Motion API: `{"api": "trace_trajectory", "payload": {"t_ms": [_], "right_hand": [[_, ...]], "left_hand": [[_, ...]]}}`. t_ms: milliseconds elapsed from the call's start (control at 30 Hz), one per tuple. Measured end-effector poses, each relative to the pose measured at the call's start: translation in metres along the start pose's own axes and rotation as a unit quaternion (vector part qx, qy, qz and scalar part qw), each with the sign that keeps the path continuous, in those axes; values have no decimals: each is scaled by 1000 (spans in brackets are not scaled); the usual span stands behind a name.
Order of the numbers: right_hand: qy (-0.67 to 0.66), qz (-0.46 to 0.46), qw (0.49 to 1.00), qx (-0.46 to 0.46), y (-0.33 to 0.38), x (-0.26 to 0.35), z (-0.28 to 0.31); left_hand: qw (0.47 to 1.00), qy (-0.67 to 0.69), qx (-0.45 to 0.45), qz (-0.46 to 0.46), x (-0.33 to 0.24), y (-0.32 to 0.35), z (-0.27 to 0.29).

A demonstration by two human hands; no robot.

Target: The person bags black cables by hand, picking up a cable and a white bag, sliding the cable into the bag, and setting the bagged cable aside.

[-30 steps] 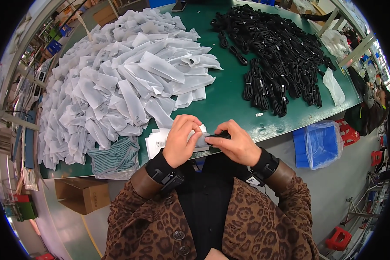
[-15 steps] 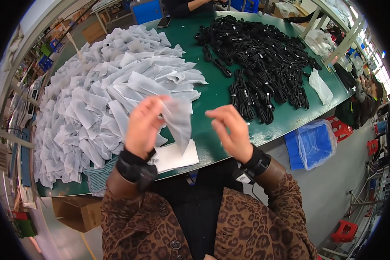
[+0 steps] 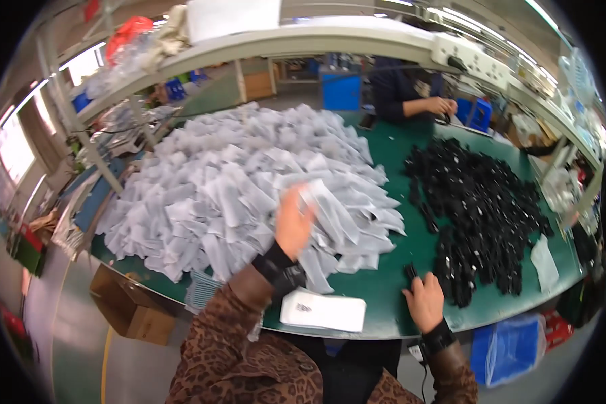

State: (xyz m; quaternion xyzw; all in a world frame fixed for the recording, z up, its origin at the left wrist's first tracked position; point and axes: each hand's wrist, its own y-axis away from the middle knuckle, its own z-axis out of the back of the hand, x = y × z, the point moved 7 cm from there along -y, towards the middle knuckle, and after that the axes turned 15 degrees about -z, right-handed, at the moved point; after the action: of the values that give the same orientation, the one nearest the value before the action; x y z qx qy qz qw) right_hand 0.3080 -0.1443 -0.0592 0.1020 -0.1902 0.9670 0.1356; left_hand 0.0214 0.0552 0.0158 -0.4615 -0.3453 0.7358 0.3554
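My left hand [image 3: 293,223] is over the large pile of translucent white pouches [image 3: 215,195], its fingers blurred. A pale pouch [image 3: 333,214] lies right beside its fingertips; whether the hand grips it I cannot tell. Low over the green table, my right hand [image 3: 425,304] is closed round a small bundle of black cable [image 3: 410,271], whose end sticks out past the fingers. Just to its right spreads the heap of coiled black cables [image 3: 481,215]. Between my hands, at the front edge, lies a white pad [image 3: 323,311] with a small dark print.
Across the green table [image 3: 384,296] a person's hands [image 3: 441,106] hold something small and dark. A shelf beam [image 3: 357,42] spans the far side. A blue bin [image 3: 505,350] with a clear liner stands by the right edge, and an open cardboard box [image 3: 131,303] below the left.
The view has lifted and turned left. My left hand has moved from the front edge to over the pouch pile; my right hand, formerly empty, has closed on a black cable bundle.
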Motion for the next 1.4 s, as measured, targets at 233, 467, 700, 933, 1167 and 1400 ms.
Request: {"api": "trace_trajectory", "payload": {"t_ms": [233, 467, 700, 933, 1167, 1400], "right_hand": [[-36, 19, 999, -7, 4, 6, -5], [-22, 26, 999, -10, 24, 4, -4], [-56, -15, 998, -14, 29, 6, -11], [-313, -78, 940, 112, 31, 27, 4], [-305, 12, 950, 71, 65, 38, 24], [-218, 147, 962, 71, 70, 56, 23]], "left_hand": [[935, 146, 312, -87, -113, 135, -56], [910, 82, 397, -85, -136, 162, -70], [936, 96, 309, -136, -126, 163, -73], [939, 106, 320, -61, -120, 138, -66], [933, 159, 311, 89, -118, 147, -64], [922, 257, 220, 186, -114, 149, -60]]}}
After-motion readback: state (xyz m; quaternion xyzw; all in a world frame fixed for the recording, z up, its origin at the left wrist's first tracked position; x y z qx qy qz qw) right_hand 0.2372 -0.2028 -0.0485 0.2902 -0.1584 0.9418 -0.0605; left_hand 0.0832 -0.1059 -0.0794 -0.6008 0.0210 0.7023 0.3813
